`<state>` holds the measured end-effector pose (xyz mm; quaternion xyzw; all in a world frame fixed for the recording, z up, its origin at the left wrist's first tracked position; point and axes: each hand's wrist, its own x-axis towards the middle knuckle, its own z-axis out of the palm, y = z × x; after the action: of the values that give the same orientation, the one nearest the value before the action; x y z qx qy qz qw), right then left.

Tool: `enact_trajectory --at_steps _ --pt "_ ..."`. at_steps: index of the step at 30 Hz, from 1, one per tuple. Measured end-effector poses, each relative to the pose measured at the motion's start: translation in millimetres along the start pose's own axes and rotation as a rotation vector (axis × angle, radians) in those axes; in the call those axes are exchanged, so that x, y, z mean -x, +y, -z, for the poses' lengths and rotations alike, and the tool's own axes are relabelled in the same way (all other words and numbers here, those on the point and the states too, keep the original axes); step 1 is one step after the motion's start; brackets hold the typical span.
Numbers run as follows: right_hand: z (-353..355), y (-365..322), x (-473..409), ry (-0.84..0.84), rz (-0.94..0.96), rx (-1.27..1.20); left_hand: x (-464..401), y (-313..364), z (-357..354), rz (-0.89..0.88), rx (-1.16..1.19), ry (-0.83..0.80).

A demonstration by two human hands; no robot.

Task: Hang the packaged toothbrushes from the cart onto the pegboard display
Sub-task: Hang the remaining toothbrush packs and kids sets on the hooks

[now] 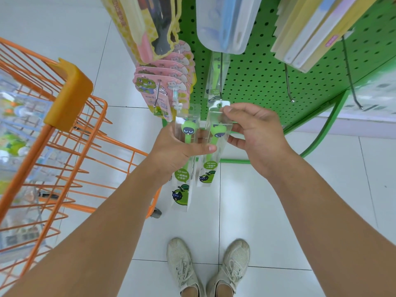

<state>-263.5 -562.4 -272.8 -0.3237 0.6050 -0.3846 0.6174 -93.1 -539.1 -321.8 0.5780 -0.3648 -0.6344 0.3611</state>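
Two clear toothbrush packs [194, 155] with green cartoon-headed brushes: left hand [171, 151] grips both, right hand [255, 133] pinches one's top.

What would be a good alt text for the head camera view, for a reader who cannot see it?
Two hands hold two clear packs of green toothbrushes: the left hand grips one pack and the right hand pinches the other pack near a hook on the green pegboard. An orange cart stands at the left.

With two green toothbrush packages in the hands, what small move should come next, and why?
Probably the right hand should lift the clear package with the green toothbrush it pinches by the top tab onto the metal peg just above. One similar package already hangs there, and the left hand grips the other.
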Motion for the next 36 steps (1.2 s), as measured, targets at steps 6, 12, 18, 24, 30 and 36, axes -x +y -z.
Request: enact_trajectory --at_steps 6,12,18,24,30,36 --pt "-0.1 -1.1 -0.6 0.035 0.061 -0.022 -6.1 5.2 -0.7 -0.031 -0.021 0.021" --pt "-5.4 2.1 -12.0 0.078 0.017 0.003 -11.9 1.2 -2.5 0.034 -0.050 0.068" --pt "-10.3 1.9 -29.8 0.110 0.047 -0.008 -22.7 10.5 -7.5 0.029 -0.049 0.154" --pt "-17.1 -18.8 -68.8 0.139 0.113 0.055 -51.2 25.3 -19.0 0.005 -0.002 0.308" --pt "-20.5 -22.9 -95.3 0.198 0.214 0.069 -49.8 33.8 -28.1 -0.020 -0.011 0.316" --pt "-16.6 -19.2 -93.3 0.334 0.214 0.073 -37.3 22.7 -25.4 -0.068 -0.062 0.251"
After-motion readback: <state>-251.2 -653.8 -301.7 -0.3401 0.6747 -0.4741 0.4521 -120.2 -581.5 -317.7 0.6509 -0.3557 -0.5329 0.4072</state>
